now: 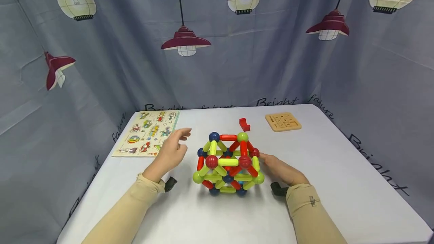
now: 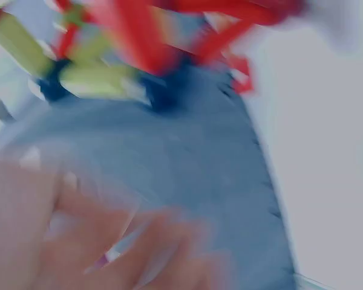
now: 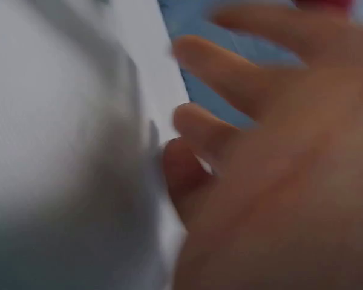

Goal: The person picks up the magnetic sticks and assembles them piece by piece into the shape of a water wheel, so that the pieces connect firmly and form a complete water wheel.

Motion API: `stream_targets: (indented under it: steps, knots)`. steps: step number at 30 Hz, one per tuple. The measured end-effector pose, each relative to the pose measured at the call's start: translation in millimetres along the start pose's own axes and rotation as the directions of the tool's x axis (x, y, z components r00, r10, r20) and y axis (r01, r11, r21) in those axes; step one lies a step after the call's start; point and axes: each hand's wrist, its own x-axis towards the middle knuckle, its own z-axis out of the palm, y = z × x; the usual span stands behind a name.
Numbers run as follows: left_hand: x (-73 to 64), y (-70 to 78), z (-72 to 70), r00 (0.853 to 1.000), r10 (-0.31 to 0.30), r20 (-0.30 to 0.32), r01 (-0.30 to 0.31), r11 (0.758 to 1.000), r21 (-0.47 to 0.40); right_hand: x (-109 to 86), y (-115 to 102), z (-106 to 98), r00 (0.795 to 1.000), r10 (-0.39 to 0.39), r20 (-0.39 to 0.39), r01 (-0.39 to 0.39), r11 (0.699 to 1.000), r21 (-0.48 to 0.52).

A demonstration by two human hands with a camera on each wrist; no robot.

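A cage-like structure of magnetic sticks and balls (image 1: pixel 228 162) stands on the white table, with red and yellow-green rods joined by navy, red and green balls. My left hand (image 1: pixel 171 153) hovers to its left, apart from it, fingers loosely bent and holding nothing. On the other side, my right hand (image 1: pixel 283 168) has its fingertips close by a red ball (image 1: pixel 254 152); whether they touch cannot be told. Blurred red and green rods (image 2: pixel 97 81) fill the top of the left wrist view. In the right wrist view, the fingers (image 3: pixel 215 69) are spread with nothing between them.
A picture puzzle board (image 1: pixel 145 133) lies at the back left of the table (image 1: pixel 203 221). Behind the structure sits a small red piece (image 1: pixel 244 124). Farther right is a wooden board with square tiles (image 1: pixel 283 121). A grey curtain (image 1: pixel 217 74) surrounds the table.
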Motion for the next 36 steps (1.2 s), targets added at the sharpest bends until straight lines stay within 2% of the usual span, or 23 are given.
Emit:
stream_targets:
  steps: [1,2,3,4,5,6,7,8,10,12,14,18,22,24,26,29,31,33,34,36]
  knots:
    - [-5.8,-8.4,4.8,0.992,-0.068,0.107,0.062,0.997,0.055,-3.8,1.7,-4.8,0.998,0.009,0.063,-0.006,0.999,-0.049]
    - [-10.2,-15.2,10.9,0.969,-0.115,0.217,0.091,0.989,0.116,-6.5,3.4,-8.2,0.993,0.008,0.120,0.003,0.996,-0.086]
    - [-14.2,-19.7,17.4,0.935,-0.144,0.323,0.098,0.983,0.155,-8.4,5.9,-9.9,0.988,0.011,0.156,0.008,0.992,-0.127]
    - [-17.9,-22.8,24.6,0.898,-0.151,0.413,0.079,0.979,0.187,-9.0,8.2,-9.5,0.985,0.004,0.174,0.025,0.986,-0.168]
    - [-20.9,-24.4,32.1,0.864,-0.153,0.480,0.057,0.976,0.208,-9.4,9.5,-7.4,0.984,0.003,0.176,0.036,0.975,-0.221]
    - [-22.7,-24.5,39.9,0.840,-0.141,0.523,0.036,0.978,0.206,-8.5,11.1,-3.9,0.984,0.005,0.176,0.042,0.965,-0.259]
    - [-24.1,-23.6,47.5,0.829,-0.125,0.545,0.022,0.981,0.191,-8.2,11.6,0.2,0.988,0.016,0.156,0.030,0.957,-0.290]
    - [-24.6,-22.1,55.3,0.825,-0.102,0.556,0.004,0.985,0.175,-8.7,12.1,4.6,0.992,0.028,0.123,0.013,0.949,-0.315]
    - [-25.5,-19.0,69.2,0.832,-0.050,0.552,-0.032,0.990,0.137,-9.1,13.1,13.6,0.998,0.035,0.057,-0.014,0.939,-0.344]
    - [-26.7,-16.0,79.1,0.843,-0.019,0.537,-0.049,0.993,0.112,-10.4,14.0,20.9,0.998,0.054,0.007,-0.049,0.949,-0.311]
    - [-28.5,-14.0,85.1,0.849,-0.015,0.528,-0.053,0.992,0.114,-11.8,15.4,25.8,0.997,0.063,-0.036,-0.071,0.963,-0.262]
    - [-26.8,-11.6,89.5,0.862,0.005,0.507,-0.068,0.992,0.106,-13.8,17.9,27.9,0.992,0.060,-0.113,-0.086,0.966,-0.244]
    - [-19.3,-12.5,90.4,0.893,0.037,0.449,-0.077,0.994,0.071,-13.5,17.3,24.1,0.984,0.039,-0.175,-0.093,0.947,-0.308]
    - [-16.3,-13.5,90.7,0.906,0.037,0.422,-0.063,0.997,0.050,-14.7,15.6,21.0,0.981,0.054,-0.184,-0.111,0.943,-0.314]
    - [-14.9,-13.9,90.8,0.914,0.027,0.405,-0.037,0.999,0.017,-17.4,13.9,16.6,0.983,0.070,-0.171,-0.121,0.942,-0.314]
    - [-18.8,-11.1,86.2,0.920,-0.007,0.392,0.038,0.997,-0.070,-25.1,12.7,7.6,0.986,0.088,-0.142,-0.121,0.961,-0.247]
    - [-25.5,-7.7,79.4,0.923,-0.039,0.383,0.099,0.986,-0.138,-31.9,13.1,1.0,0.986,0.069,-0.151,-0.103,0.967,-0.232]
    - [-32.5,-3.6,70.7,0.934,-0.054,0.354,0.137,0.967,-0.215,-36.9,13.2,-4.8,0.984,0.029,-0.178,-0.063,0.980,-0.186]
    - [-35.4,-2.3,66.1,0.943,-0.046,0.330,0.134,0.959,-0.250,-37.9,13.3,-6.6,0.981,-0.006,-0.193,-0.028,0.984,-0.174]
    - [-39.2,-1.1,58.2,0.962,-0.007,0.272,0.091,0.951,-0.296,-37.7,12.9,-7.5,0.974,-0.074,-0.216,0.038,0.985,-0.168]
